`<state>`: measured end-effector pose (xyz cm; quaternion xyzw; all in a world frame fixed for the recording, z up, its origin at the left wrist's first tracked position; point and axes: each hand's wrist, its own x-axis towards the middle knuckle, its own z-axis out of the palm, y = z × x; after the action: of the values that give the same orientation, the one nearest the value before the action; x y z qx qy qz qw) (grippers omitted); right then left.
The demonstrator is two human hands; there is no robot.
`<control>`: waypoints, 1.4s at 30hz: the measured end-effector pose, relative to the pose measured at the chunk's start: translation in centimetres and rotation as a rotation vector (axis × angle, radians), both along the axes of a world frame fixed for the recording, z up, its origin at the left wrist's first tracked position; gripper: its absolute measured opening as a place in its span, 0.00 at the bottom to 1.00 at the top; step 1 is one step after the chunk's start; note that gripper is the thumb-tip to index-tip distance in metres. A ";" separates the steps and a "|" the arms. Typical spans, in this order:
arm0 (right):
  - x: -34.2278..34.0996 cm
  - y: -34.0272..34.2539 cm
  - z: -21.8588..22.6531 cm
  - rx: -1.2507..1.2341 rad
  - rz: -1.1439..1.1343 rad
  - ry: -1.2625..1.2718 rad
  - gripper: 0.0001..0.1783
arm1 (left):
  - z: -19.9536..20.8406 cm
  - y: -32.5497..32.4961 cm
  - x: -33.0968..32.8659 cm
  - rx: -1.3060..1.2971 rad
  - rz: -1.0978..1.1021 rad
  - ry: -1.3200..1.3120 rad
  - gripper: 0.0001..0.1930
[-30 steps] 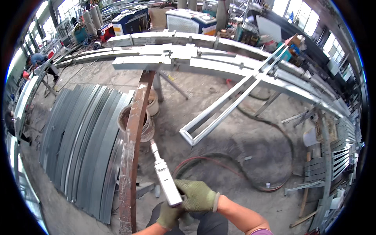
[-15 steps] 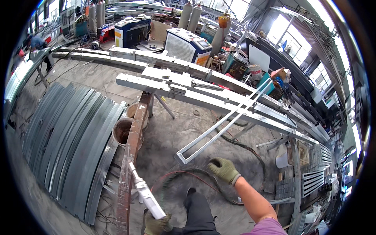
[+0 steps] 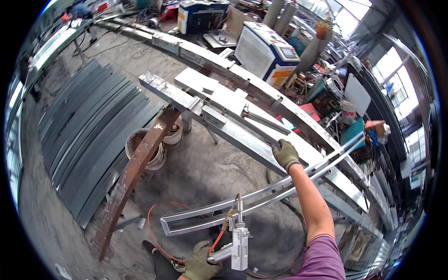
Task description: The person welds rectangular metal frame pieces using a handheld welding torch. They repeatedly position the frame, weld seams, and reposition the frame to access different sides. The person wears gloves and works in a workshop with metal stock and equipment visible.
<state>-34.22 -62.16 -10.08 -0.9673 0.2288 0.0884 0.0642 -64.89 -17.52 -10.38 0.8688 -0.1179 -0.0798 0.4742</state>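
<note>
My left hand, in a green glove, is closed around the handle of a silver welding gun near the bottom of the view. Its slim nozzle points up, and a red hose runs to it. My right hand, gloved alike, reaches out to the steel beams, thumb and finger apart, close to the end of a bar clamp. Whether it touches the beam I cannot tell. A long, narrow metal frame slants across the beams, its near end behind the gun's nozzle.
A rusty brown support beam stands left of me, with buckets beside it. Grey metal profiles lie stacked on the floor at left. Behind the beams is a white and blue machine. At far left, a person bends over a bench.
My right hand has moved forward to the beams. The gun has swung round, nozzle up, further right. The view has shifted, and the frame's near end now lies closer to me.
</note>
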 end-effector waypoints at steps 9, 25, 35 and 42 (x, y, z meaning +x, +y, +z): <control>14.4 -5.4 -9.8 -0.192 0.253 0.049 0.47 | 0.5 -6.9 5.1 0.325 0.055 0.131 0.41; 18.6 -7.9 -10.5 0.102 0.170 -0.101 0.24 | -1.2 -8.0 7.0 0.302 0.010 0.399 0.40; 5.7 24.6 12.2 0.245 1.018 0.370 0.17 | -4.3 -10.6 6.5 0.144 0.200 0.255 0.37; -1.5 46.2 11.8 -0.061 1.761 0.569 0.23 | -4.6 -12.0 5.9 0.068 0.415 0.152 0.20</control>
<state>-35.76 -15.93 1.69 -0.7352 -0.5796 0.3336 -0.1102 -59.01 -29.54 -15.01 0.8814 0.1023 -0.0497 0.4585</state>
